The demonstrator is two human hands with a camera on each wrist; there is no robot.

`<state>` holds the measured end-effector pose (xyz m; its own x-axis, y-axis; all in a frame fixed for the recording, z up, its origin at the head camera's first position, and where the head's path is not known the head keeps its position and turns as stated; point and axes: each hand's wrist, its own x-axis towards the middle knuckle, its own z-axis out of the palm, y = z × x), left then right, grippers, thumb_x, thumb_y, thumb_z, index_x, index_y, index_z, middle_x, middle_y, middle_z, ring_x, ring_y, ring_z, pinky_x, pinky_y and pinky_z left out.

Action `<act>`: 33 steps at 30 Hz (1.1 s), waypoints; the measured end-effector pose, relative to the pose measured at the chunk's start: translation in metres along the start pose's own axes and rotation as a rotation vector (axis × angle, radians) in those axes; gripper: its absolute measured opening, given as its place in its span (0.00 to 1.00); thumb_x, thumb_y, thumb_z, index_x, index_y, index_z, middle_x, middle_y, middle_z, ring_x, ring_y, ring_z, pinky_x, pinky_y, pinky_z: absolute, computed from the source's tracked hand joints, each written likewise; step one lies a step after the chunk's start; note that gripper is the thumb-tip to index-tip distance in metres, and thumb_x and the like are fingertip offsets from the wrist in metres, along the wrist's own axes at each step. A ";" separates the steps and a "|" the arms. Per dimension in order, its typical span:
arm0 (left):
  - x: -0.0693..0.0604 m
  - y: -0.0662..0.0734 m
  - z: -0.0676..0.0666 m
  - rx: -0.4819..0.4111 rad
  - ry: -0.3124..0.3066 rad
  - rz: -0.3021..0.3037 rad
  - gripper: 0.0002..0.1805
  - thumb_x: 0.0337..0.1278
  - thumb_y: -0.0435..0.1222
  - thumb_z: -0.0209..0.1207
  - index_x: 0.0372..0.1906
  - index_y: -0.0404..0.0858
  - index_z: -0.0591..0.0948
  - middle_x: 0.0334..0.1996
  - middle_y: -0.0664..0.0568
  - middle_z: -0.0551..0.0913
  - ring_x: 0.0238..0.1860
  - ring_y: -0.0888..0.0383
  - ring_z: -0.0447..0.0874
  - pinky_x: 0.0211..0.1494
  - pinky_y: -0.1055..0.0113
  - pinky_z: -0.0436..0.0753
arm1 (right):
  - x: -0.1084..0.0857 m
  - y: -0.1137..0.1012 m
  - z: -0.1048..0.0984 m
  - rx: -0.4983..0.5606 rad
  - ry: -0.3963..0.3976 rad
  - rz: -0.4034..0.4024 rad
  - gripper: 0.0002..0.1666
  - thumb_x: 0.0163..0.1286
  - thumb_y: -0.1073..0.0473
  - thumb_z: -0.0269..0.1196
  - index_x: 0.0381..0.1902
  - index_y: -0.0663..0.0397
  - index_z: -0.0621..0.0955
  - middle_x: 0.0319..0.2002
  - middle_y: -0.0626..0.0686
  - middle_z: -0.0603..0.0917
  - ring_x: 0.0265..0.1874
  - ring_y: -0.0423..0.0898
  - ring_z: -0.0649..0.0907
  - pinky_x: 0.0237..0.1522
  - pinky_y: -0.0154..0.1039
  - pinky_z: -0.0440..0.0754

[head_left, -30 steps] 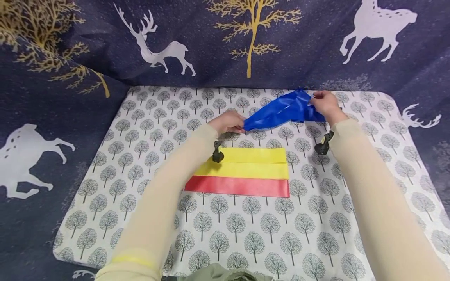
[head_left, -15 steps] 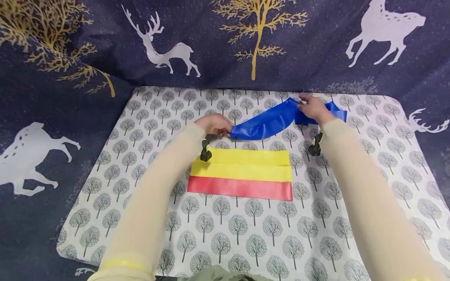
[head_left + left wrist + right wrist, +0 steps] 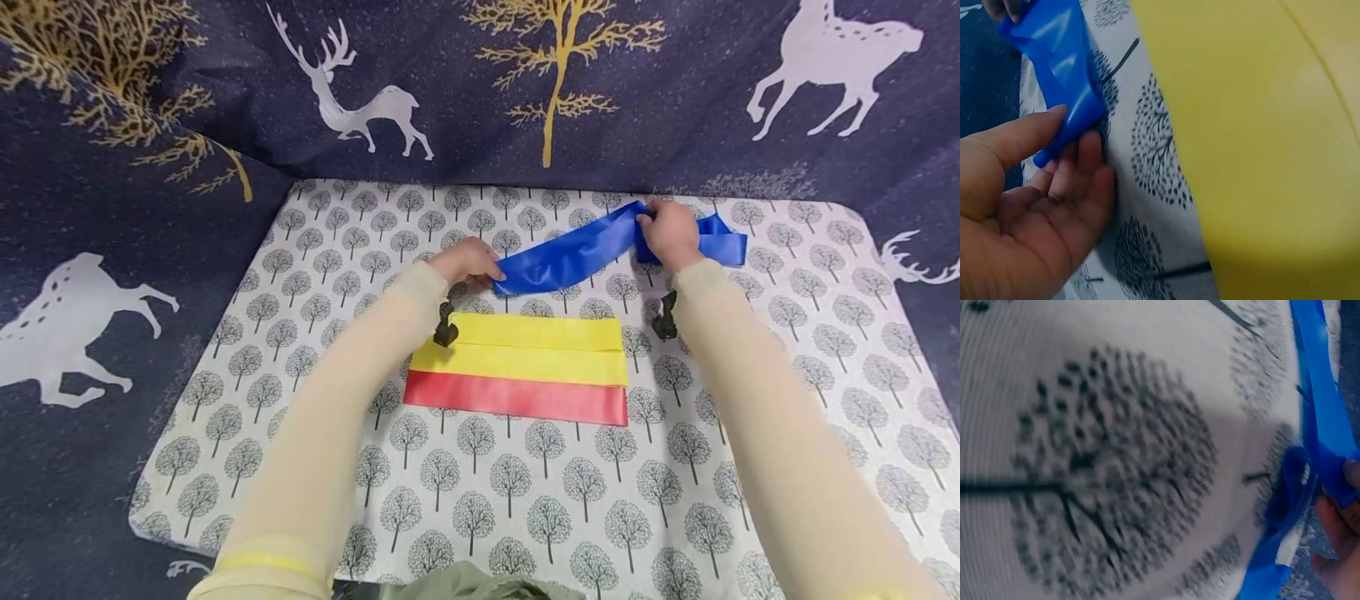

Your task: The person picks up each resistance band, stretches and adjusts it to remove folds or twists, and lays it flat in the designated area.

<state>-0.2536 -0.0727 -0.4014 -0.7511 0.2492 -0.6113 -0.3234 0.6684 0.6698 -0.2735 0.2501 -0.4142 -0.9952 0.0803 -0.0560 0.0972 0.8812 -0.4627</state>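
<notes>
A glossy blue band (image 3: 566,254) stretches slantwise between the two hands near the table's far edge. Its left end is pinched between the thumb and fingers of my left hand (image 3: 470,262), as the left wrist view shows with the band (image 3: 1069,69) narrowing at the thumb. Higher up and to the right, my right hand (image 3: 671,233) pinches the band's upper edge. Beyond that hand, a folded length of the blue band lies on the table; in the right wrist view this band (image 3: 1329,406) bends into a loop below the fingers.
Two yellow bands (image 3: 540,332) lie edge to edge, the upper slightly overlapping, with a red band (image 3: 517,397) along their near side. A tree-print cloth (image 3: 480,492) covers the table. A dark deer-print drape (image 3: 465,100) rises behind the far edge.
The right hand has shifted left along the blue band, and the left hand has moved slightly left. The band between them has opened out flatter.
</notes>
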 end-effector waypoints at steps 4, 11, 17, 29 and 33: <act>0.000 -0.009 -0.007 -0.145 -0.001 0.022 0.19 0.67 0.27 0.61 0.61 0.29 0.76 0.34 0.51 0.81 0.30 0.61 0.80 0.39 0.72 0.86 | -0.006 0.005 -0.012 0.092 0.078 -0.054 0.23 0.80 0.56 0.54 0.57 0.73 0.78 0.48 0.72 0.84 0.43 0.65 0.81 0.51 0.57 0.79; -0.005 -0.027 -0.023 -0.390 0.021 0.053 0.25 0.70 0.29 0.60 0.69 0.31 0.72 0.34 0.53 0.82 0.29 0.64 0.80 0.34 0.77 0.81 | -0.019 0.020 -0.027 0.398 -0.097 -0.024 0.19 0.80 0.59 0.56 0.52 0.76 0.73 0.20 0.34 0.76 0.19 0.25 0.75 0.28 0.21 0.77; -0.013 -0.036 -0.033 -0.563 0.079 0.029 0.27 0.69 0.30 0.61 0.70 0.30 0.72 0.34 0.51 0.83 0.28 0.62 0.82 0.36 0.77 0.87 | -0.042 0.022 -0.030 0.574 -0.332 0.083 0.13 0.81 0.58 0.53 0.52 0.66 0.71 0.23 0.33 0.81 0.24 0.28 0.81 0.37 0.24 0.87; -0.017 -0.057 -0.050 -0.209 0.153 -0.055 0.21 0.70 0.33 0.61 0.61 0.23 0.77 0.21 0.54 0.79 0.20 0.66 0.78 0.29 0.78 0.84 | -0.072 0.025 -0.009 0.591 -0.655 0.146 0.12 0.83 0.58 0.50 0.46 0.65 0.73 0.27 0.41 0.85 0.28 0.34 0.85 0.39 0.30 0.89; -0.017 -0.058 -0.046 -0.148 0.152 -0.073 0.21 0.71 0.34 0.60 0.61 0.22 0.77 0.20 0.54 0.78 0.19 0.66 0.78 0.28 0.77 0.85 | -0.077 0.021 0.001 0.452 -0.610 0.114 0.16 0.82 0.58 0.51 0.40 0.68 0.74 0.23 0.43 0.85 0.23 0.36 0.84 0.32 0.31 0.88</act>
<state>-0.2486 -0.1480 -0.4104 -0.7971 0.0875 -0.5974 -0.4529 0.5677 0.6874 -0.1949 0.2616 -0.4205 -0.8084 -0.2279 -0.5427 0.3248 0.5961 -0.7343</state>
